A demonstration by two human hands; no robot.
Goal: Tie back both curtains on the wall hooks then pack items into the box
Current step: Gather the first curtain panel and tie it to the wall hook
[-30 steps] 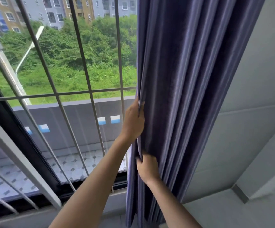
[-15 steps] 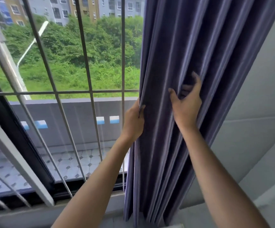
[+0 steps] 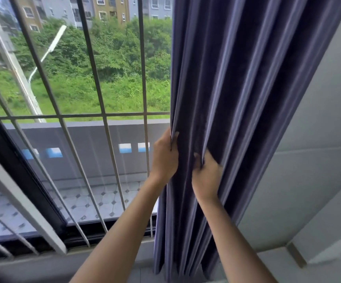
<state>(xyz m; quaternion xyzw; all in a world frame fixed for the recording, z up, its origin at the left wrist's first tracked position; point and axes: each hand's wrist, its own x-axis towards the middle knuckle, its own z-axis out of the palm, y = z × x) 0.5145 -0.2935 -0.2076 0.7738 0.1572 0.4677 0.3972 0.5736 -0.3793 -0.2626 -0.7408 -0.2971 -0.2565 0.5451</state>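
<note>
A purple-blue curtain (image 3: pixel 247 88) hangs in bunched folds to the right of the window, reaching the floor. My left hand (image 3: pixel 164 157) grips the curtain's left edge, thumb and fingers curled round the hem. Just to its right and slightly lower, my right hand (image 3: pixel 205 174) digs its fingers into the folds and grips a bundle of fabric. No wall hook, tie-back or box is in view.
A barred window (image 3: pixel 96 115) with a dark frame fills the left side, with a balcony wall, tiled floor and greenery outside. A grey wall (image 3: pixel 308 160) stands right of the curtain. The sill (image 3: pixel 43 268) runs along the bottom.
My right hand rose from low on the curtain to high on its folds, then came down and left beside my left hand. My left hand kept its grip on the edge.
</note>
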